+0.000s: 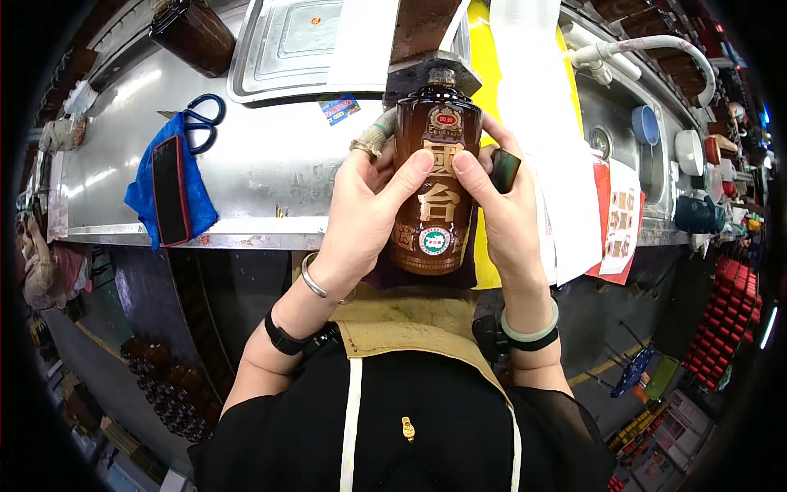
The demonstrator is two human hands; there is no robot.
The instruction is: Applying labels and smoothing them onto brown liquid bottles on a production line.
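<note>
A brown glass bottle [440, 215] with gold lettering and a round green-and-white sticker stands between my hands, its capped neck pointing away from me. My left hand [361, 209] grips its left side, thumb laid on the front. On the opposite side my right hand [510, 217] closes round it, that thumb also pressed to the lettering. Knitted fabric [375, 136] covers a finger of my left hand. A dark green, shiny piece [505, 170] sits at the fingers of my right hand. The fingertips behind the bottle are hidden.
On the steel bench at left are blue-handled scissors [203, 123], a blue cloth [147, 193] and a phone [170, 193]. Behind lie a metal tray [246, 70] and another brown bottle [195, 39]. At right are white sheets [557, 189], a sticker sheet [620, 221] and a sink with a faucet [648, 45].
</note>
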